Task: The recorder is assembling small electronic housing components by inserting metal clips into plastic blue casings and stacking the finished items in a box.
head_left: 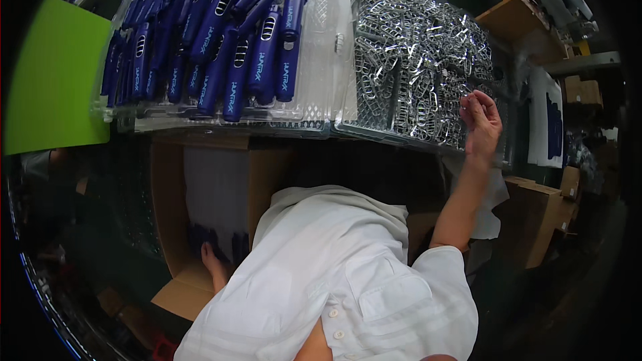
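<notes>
Shiny silver slotted oval pieces (418,60) fill the clear plastic tray (394,136). Over its front right part, your right hand (480,120) is pinched; whether around a piece, I cannot tell. Your left hand (213,265), its grip unclear, reaches into the brown cardboard box (167,207) below-left of the tray.

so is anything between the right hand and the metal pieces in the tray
Nothing visible. The right hand shows over the near right part of the tray, its fingertips overlapping the metal pieces in this view; whether they touch is unclear.
</notes>
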A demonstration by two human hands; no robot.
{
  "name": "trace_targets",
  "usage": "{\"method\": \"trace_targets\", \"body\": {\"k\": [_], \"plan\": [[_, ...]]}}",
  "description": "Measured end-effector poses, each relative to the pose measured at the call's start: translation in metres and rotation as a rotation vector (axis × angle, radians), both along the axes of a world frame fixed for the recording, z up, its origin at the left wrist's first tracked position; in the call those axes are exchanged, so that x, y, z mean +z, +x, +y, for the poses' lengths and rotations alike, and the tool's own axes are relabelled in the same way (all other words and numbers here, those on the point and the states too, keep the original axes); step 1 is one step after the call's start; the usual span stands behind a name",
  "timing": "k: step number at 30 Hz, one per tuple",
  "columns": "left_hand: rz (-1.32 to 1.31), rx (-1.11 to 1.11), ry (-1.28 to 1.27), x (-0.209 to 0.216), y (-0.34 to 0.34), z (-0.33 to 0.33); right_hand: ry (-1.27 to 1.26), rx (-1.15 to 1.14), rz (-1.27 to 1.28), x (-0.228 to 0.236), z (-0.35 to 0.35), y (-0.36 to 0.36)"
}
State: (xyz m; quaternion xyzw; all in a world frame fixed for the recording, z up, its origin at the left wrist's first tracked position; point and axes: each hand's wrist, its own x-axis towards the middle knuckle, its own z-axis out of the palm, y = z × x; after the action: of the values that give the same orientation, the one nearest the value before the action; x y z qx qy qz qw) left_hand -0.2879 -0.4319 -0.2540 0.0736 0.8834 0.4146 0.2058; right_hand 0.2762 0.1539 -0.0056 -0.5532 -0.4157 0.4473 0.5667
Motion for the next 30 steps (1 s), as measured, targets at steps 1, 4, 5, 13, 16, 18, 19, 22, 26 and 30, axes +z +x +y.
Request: {"method": "trace_targets", "body": {"k": [1, 4, 5, 13, 16, 18, 19, 22, 26, 30], "plan": [[0.006, -0.012, 0.016, 0.017, 0.005, 0.009, 0.018, -0.004, 0.048, 0.001, -0.002, -0.002], [-0.483, 0.127, 0.367, 0.071, 0.002, 0.054, 0.049, -0.046, 0.134, 0.005, -0.013, -0.006], [-0.603, 0.142, 0.451, 0.084, -0.002, 0.068, 0.057, -0.056, 0.161, 0.007, -0.018, -0.008], [-1.054, -0.361, 0.876, 0.248, 0.101, 0.265, 0.055, 0.071, 0.278, 0.015, -0.041, -0.013], [-1.248, -0.760, 0.802, 0.258, 0.148, 0.336, 0.080, 0.131, 0.251, 0.034, -0.060, -0.027], [-1.350, -0.969, 0.755, 0.265, 0.192, 0.384, 0.116, 0.174, 0.176, 0.051, -0.073, -0.035], [-1.453, -0.964, 0.728, 0.263, 0.215, 0.402, 0.112, 0.198, 0.171, 0.060, -0.077, -0.041], [-1.482, -0.941, 0.599, 0.269, 0.269, 0.442, 0.287, 0.363, -0.065, 0.085, -0.090, -0.058], [-1.518, -1.023, 0.620, 0.267, 0.288, 0.454, 0.416, 0.362, -0.630, 0.104, -0.086, -0.073], [-1.257, -1.189, 0.537, 0.279, 0.290, 0.456, 0.398, 0.430, -0.811, 0.102, -0.088, -0.077]]}}
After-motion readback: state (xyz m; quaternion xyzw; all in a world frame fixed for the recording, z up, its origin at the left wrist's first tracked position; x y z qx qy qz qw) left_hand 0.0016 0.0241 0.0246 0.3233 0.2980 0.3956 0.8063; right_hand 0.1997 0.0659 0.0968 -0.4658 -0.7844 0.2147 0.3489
